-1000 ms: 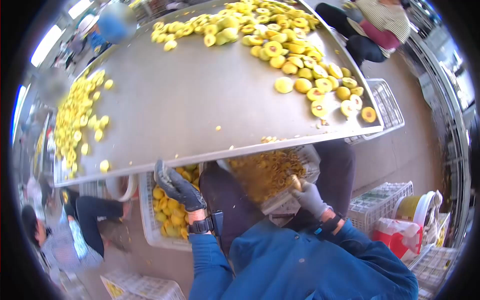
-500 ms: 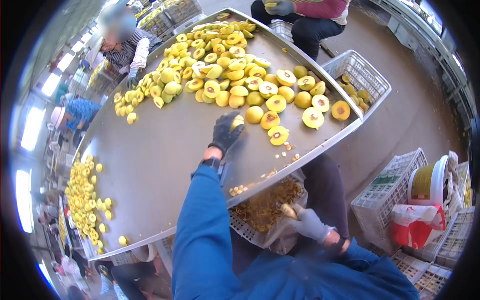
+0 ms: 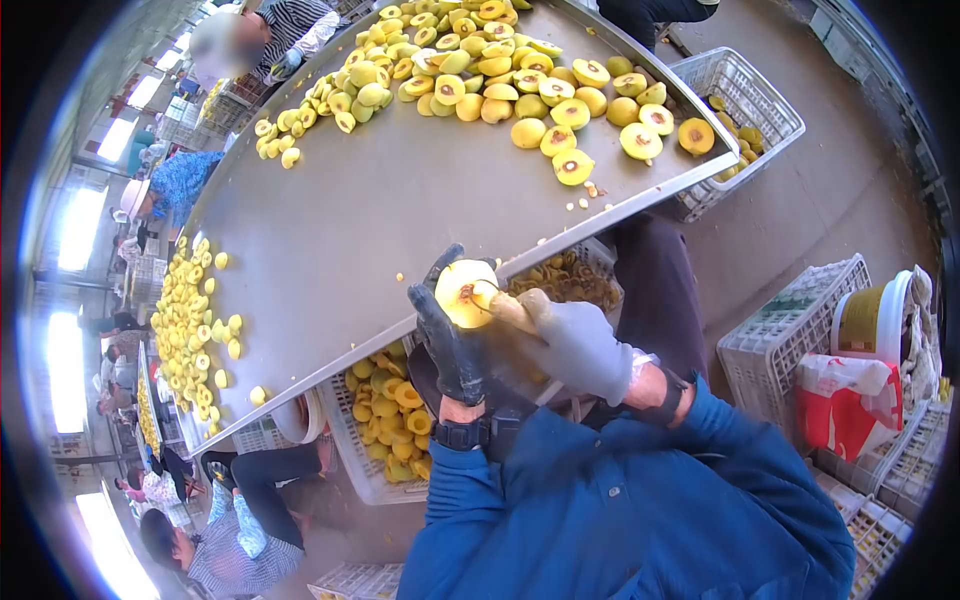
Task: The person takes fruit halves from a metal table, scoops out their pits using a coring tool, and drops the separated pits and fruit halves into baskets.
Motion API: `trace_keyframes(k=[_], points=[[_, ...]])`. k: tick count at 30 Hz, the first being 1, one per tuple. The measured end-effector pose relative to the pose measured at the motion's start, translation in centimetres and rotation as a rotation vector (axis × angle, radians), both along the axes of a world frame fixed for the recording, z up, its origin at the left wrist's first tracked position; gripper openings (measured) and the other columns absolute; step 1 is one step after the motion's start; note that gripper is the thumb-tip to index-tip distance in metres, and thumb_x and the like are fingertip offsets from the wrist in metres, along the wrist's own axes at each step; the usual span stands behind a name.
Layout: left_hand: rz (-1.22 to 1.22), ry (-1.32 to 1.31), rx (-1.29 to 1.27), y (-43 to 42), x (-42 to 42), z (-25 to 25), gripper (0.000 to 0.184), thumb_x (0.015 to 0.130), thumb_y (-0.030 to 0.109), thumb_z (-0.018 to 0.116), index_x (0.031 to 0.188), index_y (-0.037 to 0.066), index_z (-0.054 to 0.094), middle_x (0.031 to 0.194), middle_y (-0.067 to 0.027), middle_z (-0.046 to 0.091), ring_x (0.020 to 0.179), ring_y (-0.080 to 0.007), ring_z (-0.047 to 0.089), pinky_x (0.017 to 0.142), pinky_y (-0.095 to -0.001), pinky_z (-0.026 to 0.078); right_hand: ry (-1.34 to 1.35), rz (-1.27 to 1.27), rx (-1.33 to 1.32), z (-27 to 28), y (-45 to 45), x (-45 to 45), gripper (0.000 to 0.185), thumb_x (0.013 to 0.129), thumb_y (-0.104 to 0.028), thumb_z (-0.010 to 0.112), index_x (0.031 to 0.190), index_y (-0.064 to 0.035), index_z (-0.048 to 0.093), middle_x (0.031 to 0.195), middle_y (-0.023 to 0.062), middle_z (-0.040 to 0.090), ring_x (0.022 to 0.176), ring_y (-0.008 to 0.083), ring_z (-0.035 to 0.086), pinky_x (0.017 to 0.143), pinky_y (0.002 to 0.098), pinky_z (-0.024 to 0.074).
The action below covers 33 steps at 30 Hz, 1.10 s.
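My left hand (image 3: 446, 350), in a dark glove, is closed around a yellow peach half (image 3: 455, 292) with its cut face turned up. In my right hand (image 3: 590, 350), in a light grey glove, is a pitting tool with a wooden-looking handle (image 3: 514, 312). Its tip meets the reddish centre of the peach half; the working end is partly hidden. Both hands are just off the near edge of the metal table (image 3: 330, 215). Further up the table lies a pile of peach halves (image 3: 475, 90), several with brown centres showing.
Hollowed halves (image 3: 185, 330) lie at the table's left. Under the near edge stand a crate of yellow halves (image 3: 392, 420) and a container of brownish scraps (image 3: 570, 278). Crates (image 3: 790, 320) and a white bucket (image 3: 872, 315) stand right. Other people sit around the table.
My left hand has come back from the pile with a peach half, towards my body. My right hand has risen with the tool to meet it. The view has tilted downward.
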State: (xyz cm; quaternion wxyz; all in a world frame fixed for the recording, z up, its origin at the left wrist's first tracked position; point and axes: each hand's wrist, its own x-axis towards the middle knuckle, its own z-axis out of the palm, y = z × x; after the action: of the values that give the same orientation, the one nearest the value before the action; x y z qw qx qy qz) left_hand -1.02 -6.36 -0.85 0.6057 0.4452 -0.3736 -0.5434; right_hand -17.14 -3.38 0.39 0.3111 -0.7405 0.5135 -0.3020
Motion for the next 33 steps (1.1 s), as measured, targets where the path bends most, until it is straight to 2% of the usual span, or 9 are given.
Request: trace_keyframes(k=[10, 16, 19, 22, 25, 28, 31, 32, 33], points=[[0.048, -0.146, -0.042, 2.8, -2.7, 2.9, 0.065, 0.105, 0.052, 0.021, 0.12, -0.002, 0.055, 0.109, -0.0131, 0.062, 0.102, -0.0224, 0.06, 0.093, -0.0348, 0.048, 0.128, 0.05, -0.01, 0.7, 1.7, -0.6, 0.028, 0.082, -0.019, 0.065, 0.098, -0.003, 0.048, 0.069, 0.0169, 0.063, 0.063, 0.0386, 0.064, 0.054, 0.0461, 0.0503], [0.139, -0.331, -0.1, 2.5, -3.4, 3.0, 0.061, 0.104, 0.05, 0.03, 0.113, -0.004, 0.059, 0.097, -0.0149, 0.066, 0.087, -0.0229, 0.065, 0.08, -0.0329, 0.054, 0.017, 0.083, -0.002, 1.2, 1.8, -1.0, 0.026, 0.083, -0.017, 0.064, 0.096, -0.0011, 0.048, 0.068, 0.0213, 0.062, 0.063, 0.0395, 0.064, 0.055, 0.0454, 0.0506], [0.146, -0.391, -0.181, 2.2, -3.5, 3.0, 0.06, 0.103, 0.049, 0.033, 0.112, -0.004, 0.059, 0.097, -0.0167, 0.066, 0.084, -0.025, 0.066, 0.075, -0.0345, 0.056, -0.29, 0.125, -0.024, 0.2, 1.6, -0.5, 0.02, 0.086, -0.02, 0.063, 0.091, -0.0024, 0.055, 0.057, 0.0146, 0.058, 0.051, 0.0297, 0.061, 0.048, 0.0399, 0.0472], [0.077, -0.191, -0.217, 1.9, -3.5, 2.4, 0.064, 0.1, 0.056, 0.036, 0.113, -0.003, 0.057, 0.092, -0.0167, 0.066, 0.079, -0.0265, 0.066, 0.069, -0.0347, 0.056, -0.689, 0.217, 0.901, 4.6, 2.0, -2.0, 0.02, 0.089, -0.022, 0.062, 0.091, -0.0023, 0.057, 0.055, 0.0032, 0.052, 0.044, 0.0168, 0.052, 0.043, 0.0304, 0.041], [-0.04, -0.115, -0.273, 2.1, -3.3, 2.0, 0.063, 0.1, 0.056, 0.034, 0.116, -0.001, 0.055, 0.092, -0.0167, 0.065, 0.076, -0.0239, 0.064, 0.07, -0.0335, 0.054, -1.019, 0.429, 1.341, 4.7, 1.9, -3.6, 0.021, 0.091, -0.023, 0.061, 0.092, -0.0028, 0.06, 0.057, -0.0049, 0.047, 0.046, 0.0065, 0.045, 0.042, 0.0237, 0.0344], [-0.261, 0.09, -0.257, 2.2, -2.8, 1.4, 0.061, 0.1, 0.056, 0.032, 0.117, 0.001, 0.054, 0.09, -0.0167, 0.063, 0.075, -0.023, 0.062, 0.07, -0.0325, 0.053, -1.32, 0.645, 1.54, 3.2, 1.8, -4.0, 0.019, 0.09, -0.023, 0.061, 0.09, -0.0037, 0.062, 0.057, -0.0038, 0.048, 0.047, 0.0052, 0.045, 0.043, 0.0227, 0.033], [-0.342, 0.324, -0.145, 2.2, -3.1, 0.4, 0.061, 0.099, 0.058, 0.033, 0.118, 0.005, 0.055, 0.089, -0.0156, 0.062, 0.074, -0.0236, 0.062, 0.069, -0.0322, 0.053, -0.701, 0.494, 1.093, 3.4, 1.5, -4.1, 0.02, 0.091, -0.022, 0.059, 0.092, -0.003, 0.063, 0.058, -0.0044, 0.048, 0.049, 0.0046, 0.044, 0.044, 0.0227, 0.0347], [-0.332, 0.391, -0.105, 2.2, -3.2, 0.0, 0.061, 0.099, 0.059, 0.034, 0.118, 0.006, 0.055, 0.09, -0.0151, 0.061, 0.074, -0.0238, 0.062, 0.068, -0.0322, 0.053, -0.572, 0.422, 0.956, 2.8, 1.5, -3.5, 0.02, 0.09, -0.022, 0.058, 0.094, -0.0029, 0.064, 0.06, -0.0048, 0.048, 0.051, 0.0048, 0.045, 0.046, 0.0235, 0.037], [-0.19, 0.486, 0.024, 1.9, -3.6, -0.4, 0.061, 0.097, 0.061, 0.037, 0.119, 0.007, 0.056, 0.092, -0.0144, 0.062, 0.073, -0.0241, 0.062, 0.065, -0.0332, 0.053, -0.601, 0.389, 0.897, 1.5, 1.4, -2.8, 0.02, 0.09, -0.022, 0.058, 0.094, -0.0028, 0.064, 0.06, -0.0049, 0.048, 0.051, 0.0048, 0.045, 0.047, 0.0238, 0.0373]])
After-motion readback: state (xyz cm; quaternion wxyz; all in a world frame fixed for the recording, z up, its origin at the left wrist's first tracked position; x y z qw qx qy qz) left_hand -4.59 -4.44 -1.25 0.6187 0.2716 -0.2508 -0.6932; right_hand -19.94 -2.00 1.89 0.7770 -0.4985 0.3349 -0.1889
